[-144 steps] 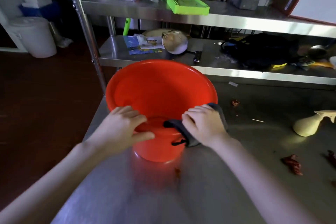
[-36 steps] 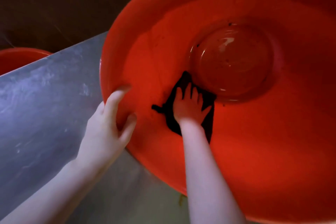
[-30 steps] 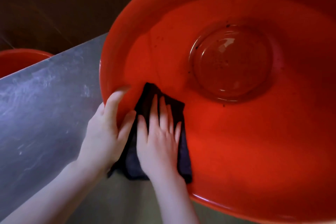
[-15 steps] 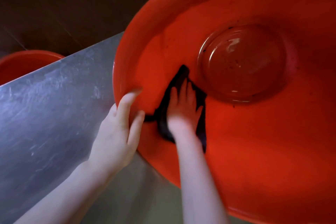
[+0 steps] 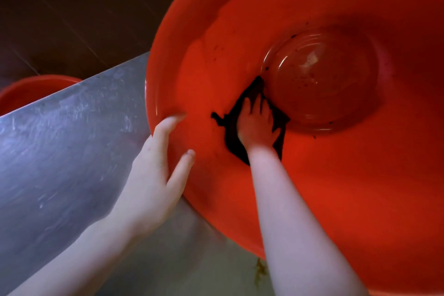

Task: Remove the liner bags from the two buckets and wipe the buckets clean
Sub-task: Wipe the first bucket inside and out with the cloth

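Head view: the bucket (image 5: 324,175) lies tipped on the counter (image 5: 60,151), left hand (image 5: 153,175) clamping its rim, fingers spread. Right hand (image 5: 255,125) presses the cloth (image 5: 231,142) flat-fingered near the base; firm overlapping strokes should lift the specks.

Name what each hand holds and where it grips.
Left hand grips the red bucket by its near rim. Right hand presses a dark cloth flat against the bucket's inner wall, palm on the cloth's middle.

Dim, warm light leaves the upper left corner nearly black. A soft glare streaks the steel table (image 5: 60,139), and wide-angle distortion bends its edges.
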